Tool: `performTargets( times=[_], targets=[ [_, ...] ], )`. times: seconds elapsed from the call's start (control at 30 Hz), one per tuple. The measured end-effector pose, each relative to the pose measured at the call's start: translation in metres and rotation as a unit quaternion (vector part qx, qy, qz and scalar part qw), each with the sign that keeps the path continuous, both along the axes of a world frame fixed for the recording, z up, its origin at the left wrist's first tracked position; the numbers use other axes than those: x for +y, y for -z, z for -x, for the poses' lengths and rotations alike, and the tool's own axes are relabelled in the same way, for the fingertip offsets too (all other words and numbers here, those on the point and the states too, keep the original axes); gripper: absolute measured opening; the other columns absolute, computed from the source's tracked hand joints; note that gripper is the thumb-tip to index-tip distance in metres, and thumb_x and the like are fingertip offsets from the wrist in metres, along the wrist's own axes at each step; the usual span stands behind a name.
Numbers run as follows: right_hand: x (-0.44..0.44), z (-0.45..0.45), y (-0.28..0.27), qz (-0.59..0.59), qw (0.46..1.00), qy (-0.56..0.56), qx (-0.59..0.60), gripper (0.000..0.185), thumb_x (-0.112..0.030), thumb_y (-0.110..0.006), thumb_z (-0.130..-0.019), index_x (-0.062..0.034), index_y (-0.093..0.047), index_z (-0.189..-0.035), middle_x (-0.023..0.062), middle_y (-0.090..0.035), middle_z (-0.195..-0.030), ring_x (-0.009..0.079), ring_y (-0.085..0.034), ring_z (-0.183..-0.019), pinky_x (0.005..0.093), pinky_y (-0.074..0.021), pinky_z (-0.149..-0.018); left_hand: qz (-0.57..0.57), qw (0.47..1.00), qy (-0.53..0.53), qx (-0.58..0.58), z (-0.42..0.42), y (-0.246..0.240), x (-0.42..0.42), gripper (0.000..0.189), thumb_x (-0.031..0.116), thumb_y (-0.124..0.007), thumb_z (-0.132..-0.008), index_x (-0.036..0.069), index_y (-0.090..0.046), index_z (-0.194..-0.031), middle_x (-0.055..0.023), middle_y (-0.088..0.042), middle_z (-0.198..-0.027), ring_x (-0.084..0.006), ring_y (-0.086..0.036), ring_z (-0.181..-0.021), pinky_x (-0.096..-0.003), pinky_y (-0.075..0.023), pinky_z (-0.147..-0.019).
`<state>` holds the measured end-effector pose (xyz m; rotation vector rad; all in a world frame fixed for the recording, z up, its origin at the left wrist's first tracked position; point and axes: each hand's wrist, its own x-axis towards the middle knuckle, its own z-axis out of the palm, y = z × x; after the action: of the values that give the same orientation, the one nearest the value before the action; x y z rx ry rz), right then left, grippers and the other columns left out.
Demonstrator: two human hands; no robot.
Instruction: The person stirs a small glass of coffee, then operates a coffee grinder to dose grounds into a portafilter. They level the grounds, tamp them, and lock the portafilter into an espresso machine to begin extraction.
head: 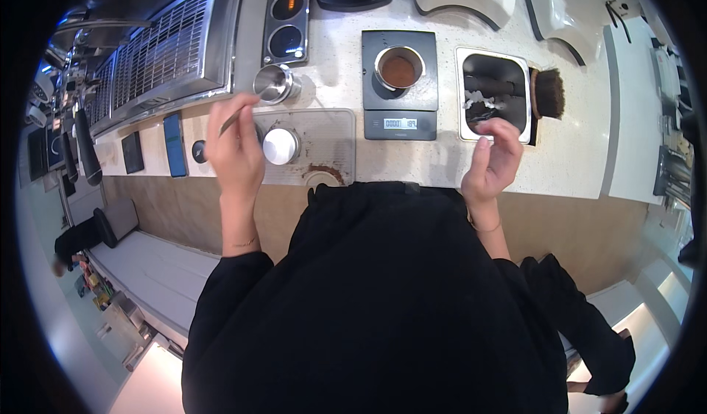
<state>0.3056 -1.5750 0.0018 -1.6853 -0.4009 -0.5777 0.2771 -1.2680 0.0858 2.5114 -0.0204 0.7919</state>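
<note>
My left hand (236, 146) holds a small metal spoon (229, 122), only partly visible, above the counter beside an empty-looking steel cup (273, 84). A round, shiny metal tool (281, 146) stands on the grey mat just right of that hand. My right hand (493, 163) is raised at the near edge of a steel bin (460, 94), fingers curled; I see nothing clearly held in it. Between my hands a metal dosing cup (399, 83) with brown coffee grounds (398, 72) sits on a black digital scale (400, 125) with a lit display.
A brush (549, 94) lies right of the bin. The grey mat (342, 124) carries spilled grounds. Phones (175, 146) lie at left, before an espresso machine's drip grate (165, 38). Grinder parts stand behind. Other people's dark sleeves (585, 325) show at lower right and far left.
</note>
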Motion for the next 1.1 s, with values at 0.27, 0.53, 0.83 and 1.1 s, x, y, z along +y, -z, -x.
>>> performTargets(
  times=[0.27,0.53,0.83,1.1],
  targets=[
    [0.041,0.008,-0.064,0.155,0.959,-0.236,-0.024,0.043,-0.003,-0.074,-0.062,-0.0012,-0.064,-0.104,0.0123,-0.063,-0.091,0.0289,-0.063,-0.074,0.0343,-0.0528,-0.064,0.028,0.912,0.407,0.050,0.000,-0.054,-0.088,0.026,0.010,-0.070,-0.068,0.005,-0.069,-0.093,-0.0035,-0.058,-0.073,-0.0202,-0.053,-0.067,-0.0318,-0.0399,-0.060],
    [0.024,-0.005,-0.043,0.062,0.996,-0.045,0.034,0.002,0.001,-0.062,-0.086,0.0018,-0.064,-0.087,0.0104,-0.064,-0.077,0.0236,-0.062,-0.069,0.0294,-0.0498,-0.062,0.151,0.908,0.390,0.017,0.005,-0.030,-0.082,0.034,0.009,-0.076,-0.066,0.009,-0.072,-0.100,-0.0024,-0.059,-0.074,-0.0194,-0.058,-0.065,-0.0312,-0.0438,-0.056],
    [0.051,-0.051,-0.012,0.161,0.984,-0.026,0.076,0.014,-0.008,-0.059,-0.093,0.0040,-0.065,-0.090,0.0082,-0.066,-0.077,0.0126,-0.064,-0.065,0.0238,-0.0515,-0.059,0.129,0.963,0.213,0.101,-0.008,0.001,-0.060,0.032,0.008,-0.072,-0.077,0.007,-0.065,-0.109,-0.0065,-0.063,-0.089,-0.0237,-0.061,-0.080,-0.0347,-0.0482,-0.071],
    [0.052,-0.051,-0.011,0.016,0.979,-0.049,0.196,0.019,-0.011,-0.054,-0.097,0.0048,-0.063,-0.092,0.0096,-0.065,-0.077,0.0134,-0.064,-0.065,0.0229,-0.0517,-0.058,0.160,0.961,0.182,0.130,-0.005,0.018,-0.066,0.032,0.009,-0.071,-0.079,0.007,-0.064,-0.110,-0.0090,-0.063,-0.095,-0.0258,-0.061,-0.084,-0.0364,-0.0489,-0.074]
  ],
)
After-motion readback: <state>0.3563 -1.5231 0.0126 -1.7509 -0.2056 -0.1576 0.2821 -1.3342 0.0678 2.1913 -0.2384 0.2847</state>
